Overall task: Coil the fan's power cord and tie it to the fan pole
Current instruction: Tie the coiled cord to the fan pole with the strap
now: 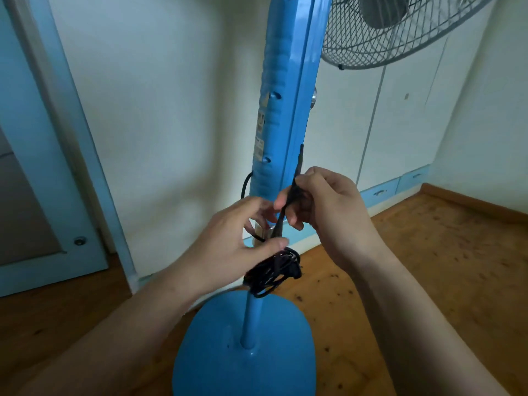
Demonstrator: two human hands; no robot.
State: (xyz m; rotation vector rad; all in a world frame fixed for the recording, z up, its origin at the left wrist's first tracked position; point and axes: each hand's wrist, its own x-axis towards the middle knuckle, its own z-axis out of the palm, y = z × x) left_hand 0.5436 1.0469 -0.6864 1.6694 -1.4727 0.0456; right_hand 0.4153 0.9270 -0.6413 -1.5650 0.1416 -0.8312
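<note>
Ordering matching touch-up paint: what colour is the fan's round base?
The base is blue, like the pole; the head view shows it clearly.

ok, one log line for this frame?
step: tying | cord bundle: coiled, hanging by fan pole | right hand: pinches black strand | left hand: beside bundle, grip unclear

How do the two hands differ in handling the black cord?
The right hand pinches a thin black strand, held upright; the left hand sits lower, thumb above the coiled black cord bundle. The right fingers curl tightly; the left hand's grip is unclear. Both work at the blue fan pole.
</note>
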